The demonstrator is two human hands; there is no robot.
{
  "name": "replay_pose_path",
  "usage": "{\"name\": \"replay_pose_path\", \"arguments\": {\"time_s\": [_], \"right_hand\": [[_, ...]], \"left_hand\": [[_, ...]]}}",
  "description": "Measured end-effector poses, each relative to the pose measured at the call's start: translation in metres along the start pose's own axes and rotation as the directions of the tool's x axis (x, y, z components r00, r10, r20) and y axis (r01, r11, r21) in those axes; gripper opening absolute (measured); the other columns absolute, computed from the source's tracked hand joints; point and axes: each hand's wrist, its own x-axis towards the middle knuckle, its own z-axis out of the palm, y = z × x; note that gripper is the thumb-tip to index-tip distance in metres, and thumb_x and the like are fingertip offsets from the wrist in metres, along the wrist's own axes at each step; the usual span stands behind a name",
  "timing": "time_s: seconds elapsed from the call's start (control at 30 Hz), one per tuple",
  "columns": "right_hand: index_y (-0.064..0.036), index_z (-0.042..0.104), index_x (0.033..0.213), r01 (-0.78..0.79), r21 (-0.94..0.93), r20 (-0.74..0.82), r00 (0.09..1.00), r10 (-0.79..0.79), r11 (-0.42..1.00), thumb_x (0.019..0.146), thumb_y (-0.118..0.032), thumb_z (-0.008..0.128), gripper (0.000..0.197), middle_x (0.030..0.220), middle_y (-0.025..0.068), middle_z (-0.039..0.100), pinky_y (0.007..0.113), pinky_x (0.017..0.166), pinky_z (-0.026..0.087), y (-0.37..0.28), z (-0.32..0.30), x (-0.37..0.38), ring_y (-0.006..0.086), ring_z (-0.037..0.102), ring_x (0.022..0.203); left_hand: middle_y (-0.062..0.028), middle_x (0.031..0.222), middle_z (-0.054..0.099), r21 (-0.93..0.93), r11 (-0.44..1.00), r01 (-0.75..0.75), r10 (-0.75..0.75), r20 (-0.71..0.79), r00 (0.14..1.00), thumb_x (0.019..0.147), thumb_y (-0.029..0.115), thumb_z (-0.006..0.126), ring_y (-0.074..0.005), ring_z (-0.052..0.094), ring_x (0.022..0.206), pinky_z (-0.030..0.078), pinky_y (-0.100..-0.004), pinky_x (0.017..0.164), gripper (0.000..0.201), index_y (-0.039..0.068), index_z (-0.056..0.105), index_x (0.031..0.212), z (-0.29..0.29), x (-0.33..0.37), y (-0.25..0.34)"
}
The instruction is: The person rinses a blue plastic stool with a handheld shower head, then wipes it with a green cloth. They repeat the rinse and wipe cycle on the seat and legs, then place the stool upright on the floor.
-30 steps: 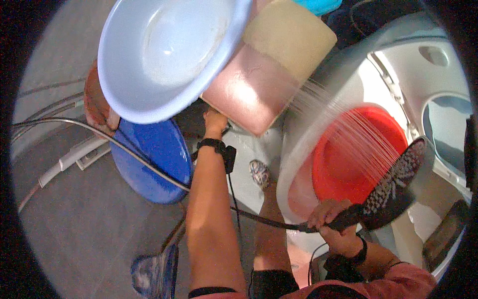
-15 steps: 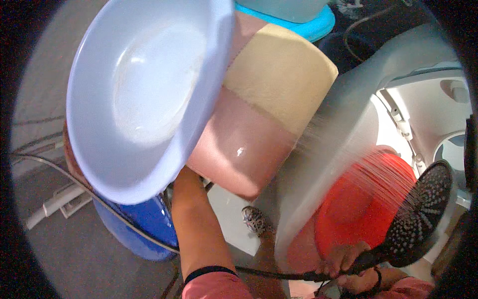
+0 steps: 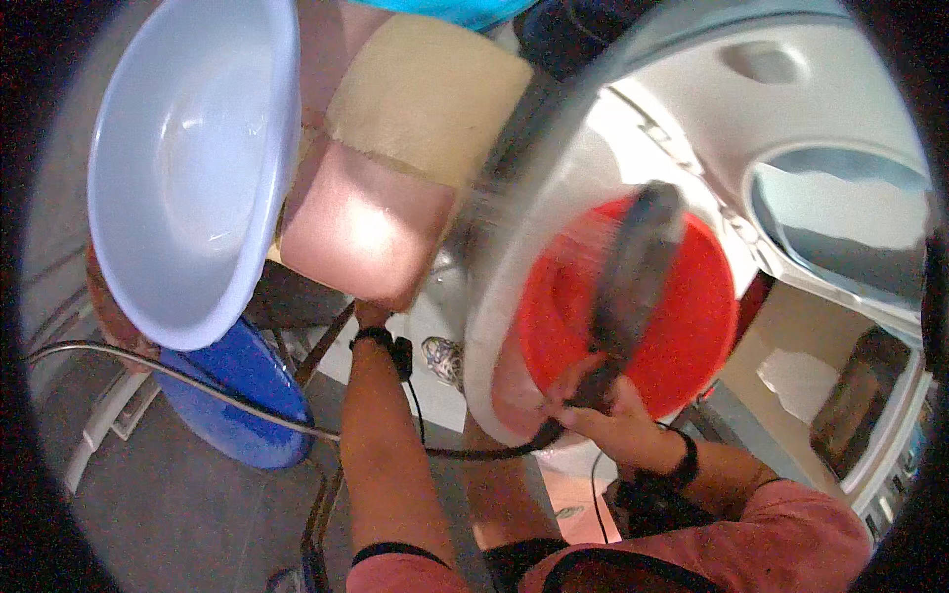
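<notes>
My right hand is closed round the handle of a dark shower head, which is smeared by motion. It hangs over a round red basin, with faint spray to its left. My left hand reaches the lower edge of a tilted, boxy piece with pink and cream squares. Its fingers are hidden under that edge, so their hold does not show. A large pale-blue oval basin leans on edge to the left of the checked piece. A grey hose runs from the left to the shower handle.
A blue round basin stands below the pale one. Along the right is a grey-white moulded tub with an oval opening. Bright turquoise plastic shows at the top. Grey tiles cover the floor, and a patterned shoe is near the middle.
The view has shifted right. The shower head has swung upward and left over the red basin, and its spray is fainter. More of my left wrist shows beside the checked piece.
</notes>
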Motion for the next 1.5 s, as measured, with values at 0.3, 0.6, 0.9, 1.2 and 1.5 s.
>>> {"name": "replay_pose_path", "arguments": {"time_s": [0.3,0.6,0.9,1.2,1.5], "right_hand": [[-0.0018,0.044,0.126,-0.002,-0.409,0.234,0.966,0.107,0.912,0.085,-0.026,0.067,0.053,0.113,0.0153,0.058,0.04,0.094,0.044,-0.006,0.038,-0.072,0.0259,0.056,0.107],[0.0032,0.034,0.135,0.432,-0.588,0.587,0.81,-0.007,0.684,0.088,-0.032,0.062,0.065,0.123,0.0298,0.051,0.051,0.1,0.038,-0.07,0.088,-0.164,0.0483,0.049,0.116],[-0.0009,0.037,0.14,0.459,-0.493,0.636,0.77,-0.054,0.74,0.089,-0.026,0.065,0.063,0.142,0.013,0.043,0.041,0.109,0.035,-0.109,0.111,-0.193,0.025,0.044,0.127],[-0.0059,0.056,0.121,-0.32,0.165,0.295,0.919,0.263,0.933,0.094,-0.018,0.055,0.029,0.114,0.0072,0.058,0.037,0.076,0.049,-0.093,0.216,-0.133,0.022,0.056,0.099],[-0.0077,0.059,0.116,0.96,-0.261,0.951,0.238,0.198,0.098,0.082,-0.014,0.066,0.035,0.101,0.0055,0.06,0.04,0.098,0.038,-0.079,0.294,-0.193,0.0217,0.056,0.098]], "left_hand": [[-0.0066,0.091,0.064,-0.991,-0.097,-0.092,-0.498,-0.032,0.867,0.096,0.029,0.056,-0.0182,0.06,0.079,0.05,-0.0332,0.066,0.027,0.004,0.061,0.103,-0.101,-0.294,0.079],[-0.0116,0.128,0.055,-0.386,-0.83,-0.402,-0.475,0.112,0.873,0.098,0.04,0.048,-0.0242,0.054,0.113,0.045,-0.0361,0.094,0.052,0.001,0.046,0.132,-0.287,-0.529,0.193],[-0.008,0.117,0.054,-0.328,-0.737,-0.591,-0.653,0.12,0.748,0.093,0.069,0.034,-0.0239,0.053,0.103,0.045,-0.0372,0.091,0.072,0.009,0.043,0.131,-0.312,-0.606,0.187],[-0.0105,0.14,0.044,-0.069,-0.668,-0.741,-0.722,0.3,0.623,0.096,0.065,0.025,-0.0293,0.042,0.128,0.031,-0.0423,0.109,0.075,0.006,0.037,0.141,-0.256,-0.648,0.125],[-0.0147,0.146,0.036,0.074,-0.574,-0.815,-0.696,0.48,0.534,0.096,0.066,0.013,-0.0327,0.038,0.132,0.031,-0.045,0.111,0.081,0.004,0.029,0.146,-0.152,-0.665,0.083]]}}
